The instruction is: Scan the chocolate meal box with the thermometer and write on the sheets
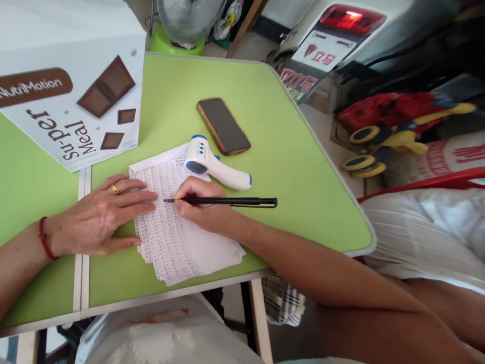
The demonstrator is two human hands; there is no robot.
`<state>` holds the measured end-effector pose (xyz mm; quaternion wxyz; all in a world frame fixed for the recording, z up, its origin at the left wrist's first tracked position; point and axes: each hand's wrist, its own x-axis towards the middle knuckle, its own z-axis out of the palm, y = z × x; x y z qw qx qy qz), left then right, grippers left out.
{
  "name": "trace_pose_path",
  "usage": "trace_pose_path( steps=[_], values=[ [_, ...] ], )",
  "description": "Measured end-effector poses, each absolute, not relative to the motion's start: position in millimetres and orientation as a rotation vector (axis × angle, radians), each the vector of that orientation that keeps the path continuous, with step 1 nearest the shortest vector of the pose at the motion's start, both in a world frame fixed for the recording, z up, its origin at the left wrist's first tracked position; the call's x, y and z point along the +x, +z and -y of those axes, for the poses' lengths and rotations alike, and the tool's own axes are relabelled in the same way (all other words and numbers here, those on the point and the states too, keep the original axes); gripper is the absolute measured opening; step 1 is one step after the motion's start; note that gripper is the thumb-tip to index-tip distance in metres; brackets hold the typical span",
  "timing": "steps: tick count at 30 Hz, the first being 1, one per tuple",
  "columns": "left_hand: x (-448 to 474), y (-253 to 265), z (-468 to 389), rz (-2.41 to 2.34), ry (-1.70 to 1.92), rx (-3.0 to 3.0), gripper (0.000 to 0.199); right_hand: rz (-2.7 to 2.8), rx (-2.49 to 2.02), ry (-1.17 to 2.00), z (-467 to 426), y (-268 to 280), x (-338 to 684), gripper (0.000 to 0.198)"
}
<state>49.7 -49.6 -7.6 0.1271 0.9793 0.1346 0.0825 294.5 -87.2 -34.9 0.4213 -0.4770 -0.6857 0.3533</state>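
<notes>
My left hand point(100, 215), with a gold ring and a red bracelet at the wrist, lies flat with fingers outstretched on the left edge of the paper sheets point(212, 250). Rows of small handwriting fill much of the top sheet. A black pen point(227, 201) is pinched in my right hand point(206, 205), its tip at the written rows near my left fingertips. Just beyond my right hand, a white and blue infrared thermometer point(220, 169) rests partly on the paper. A phone point(223, 126) in a brown case, screen dark, lies behind it.
A large white box point(71, 45) printed with chocolate pieces stands on the green table point(295, 182) at the back left. Beyond the table are a fan point(189, 20), a vehicle's tail light point(352, 19) and yellow-handled items point(401, 141). White cloth point(424, 232) shows at the right.
</notes>
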Motion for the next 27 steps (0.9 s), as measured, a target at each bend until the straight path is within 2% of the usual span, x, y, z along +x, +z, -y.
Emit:
trace_pose_path(
  steps=[27],
  values=[
    [49.6,-7.8,49.2,-0.372,0.262,2.871,0.048,1.743,-1.166,0.857,87.0,-36.2,296.3,0.009]
  ],
)
